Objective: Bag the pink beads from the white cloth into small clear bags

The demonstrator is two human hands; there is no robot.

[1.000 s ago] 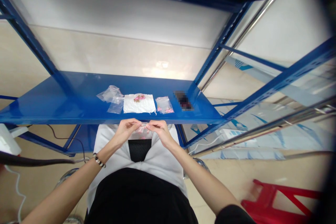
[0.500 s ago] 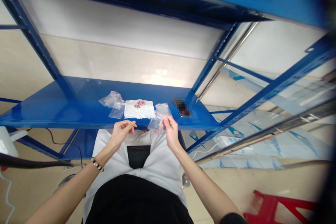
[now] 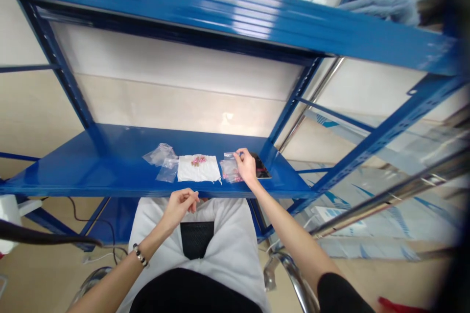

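Head view: your right hand point(image 3: 246, 166) is pinching a small clear bag point(image 3: 230, 170) holding pink beads, resting on the blue shelf point(image 3: 110, 156) at the white cloth's point(image 3: 199, 168) three o'clock. Your left hand point(image 3: 179, 205) is hovering at six o'clock below the shelf edge, fingertips pressed together, apparently holding nothing.

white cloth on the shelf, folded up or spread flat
Spread flat: the white cloth lies open on the blue shelf, with small pink pieces resting on top.
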